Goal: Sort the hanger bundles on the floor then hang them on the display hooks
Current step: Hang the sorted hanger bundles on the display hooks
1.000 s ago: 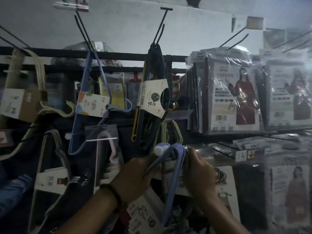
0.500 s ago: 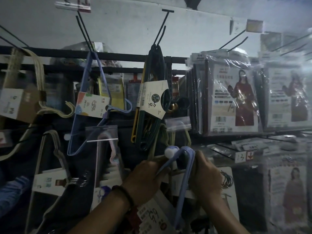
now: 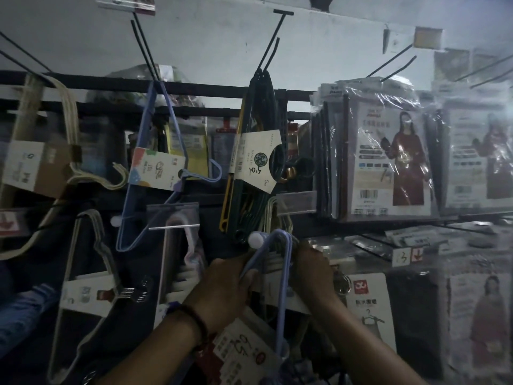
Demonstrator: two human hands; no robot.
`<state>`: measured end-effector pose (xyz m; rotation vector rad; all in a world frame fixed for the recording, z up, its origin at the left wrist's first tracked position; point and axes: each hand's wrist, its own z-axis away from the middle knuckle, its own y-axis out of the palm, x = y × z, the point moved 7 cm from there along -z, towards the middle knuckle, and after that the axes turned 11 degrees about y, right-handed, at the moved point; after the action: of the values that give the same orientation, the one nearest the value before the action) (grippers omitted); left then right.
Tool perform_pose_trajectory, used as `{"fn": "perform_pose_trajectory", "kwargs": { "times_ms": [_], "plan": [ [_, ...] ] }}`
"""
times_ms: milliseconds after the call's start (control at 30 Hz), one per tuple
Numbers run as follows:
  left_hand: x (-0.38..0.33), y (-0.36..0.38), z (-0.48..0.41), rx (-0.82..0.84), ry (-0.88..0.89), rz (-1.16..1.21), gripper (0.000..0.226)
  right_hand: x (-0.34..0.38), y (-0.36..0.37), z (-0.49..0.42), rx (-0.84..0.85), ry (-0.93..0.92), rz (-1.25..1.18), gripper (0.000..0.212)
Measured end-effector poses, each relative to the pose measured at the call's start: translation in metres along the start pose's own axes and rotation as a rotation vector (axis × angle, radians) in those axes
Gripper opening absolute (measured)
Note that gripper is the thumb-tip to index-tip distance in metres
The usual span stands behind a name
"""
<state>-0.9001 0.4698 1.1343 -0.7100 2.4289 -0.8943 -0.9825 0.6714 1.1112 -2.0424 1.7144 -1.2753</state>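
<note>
Since half a second ago, both hands and the lilac hanger bundle (image 3: pixel 283 301) of thin coated wire have shifted back to the left and slightly upward. The white ball-tipped display hook (image 3: pixel 255 240) has swung with them.

Bundle position: lower centre of the display rack, below the black top rail (image 3: pixel 211 87). Its upper corner sits level with the hook's ball tip and just beside it. Whether any hanger is already threaded on cannot be told.

Left hand (image 3: pixel 222 287): clenched round the bundle's left sloping arm, just below the ball tip.

Right hand (image 3: pixel 311 270): fingers curled round the bundle's upper corner from the right, with the fingertips hidden behind the wires.

A white paper label sleeve (image 3: pixel 244 354) binds the bundle lower down.

Already hung from the rail are a dark green hanger bundle (image 3: pixel 261 107) directly above, a blue hanger bundle (image 3: pixel 144 120) to its left, and cream hangers (image 3: pixel 68 115) near the rack's left edge. Plastic-wrapped garment packs (image 3: pixel 388 159) fill the right side.

Handling, as judged: light and stiff, with a smooth coating likely to slip. The hangers appear bound only at the sleeve and may fan apart at the corner. The best grip is on the gathered wires close to that corner, not on the paper sleeve, which could tear.
</note>
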Motion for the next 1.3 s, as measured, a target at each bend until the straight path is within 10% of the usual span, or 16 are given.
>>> {"fn": "perform_pose_trajectory", "kwargs": {
  "times_ms": [533,733,1000,1300],
  "plan": [
    [0.023,-0.032,0.026,-0.252,-0.131,0.017,0.039,0.041,-0.035,0.007,0.240,-0.107,0.158,0.020],
    [0.021,-0.051,0.051,-0.289,-0.123,-0.110,0.034,0.094,-0.088,0.080,0.178,-0.487,-0.641,0.049],
    [0.027,-0.105,0.110,-0.452,-0.246,-0.188,0.025,0.173,-0.041,0.140,0.512,-0.593,-0.362,0.085],
    [0.088,-0.223,0.235,-0.650,-0.538,-0.286,0.023,0.305,-0.024,0.250,0.603,-0.609,-0.203,0.034]
  ]
}}
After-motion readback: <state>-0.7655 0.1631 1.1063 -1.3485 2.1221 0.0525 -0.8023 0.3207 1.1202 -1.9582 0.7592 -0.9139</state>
